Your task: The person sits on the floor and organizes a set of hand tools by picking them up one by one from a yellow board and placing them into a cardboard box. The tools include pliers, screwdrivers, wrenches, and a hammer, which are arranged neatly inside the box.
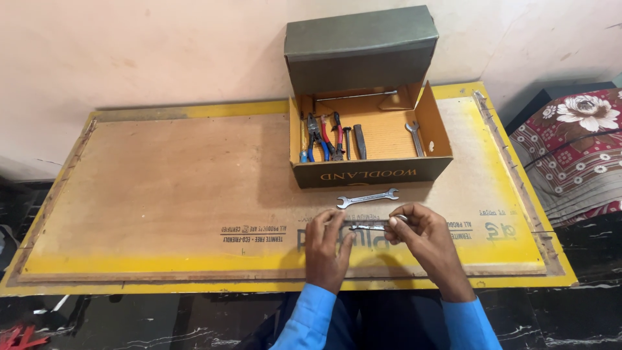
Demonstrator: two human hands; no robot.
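Here — slim steel spanner (pixel 370 227) | left hand (pixel 327 246) | right hand (pixel 424 240) — ends pinched

both hands (pixel 376 243) pinching small spanner (pixel 370 227), open toolbox (pixel 369 139)

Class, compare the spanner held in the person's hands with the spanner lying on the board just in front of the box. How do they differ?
The held spanner is gripped at both ends, by the left hand and the right hand; the loose spanner lies untouched on the board.
The held spanner is partly hidden by fingers; the loose spanner shows in full, both open ends visible.
The loose spanner lies nearer the box.
Both are silver metal and lie roughly crosswise.
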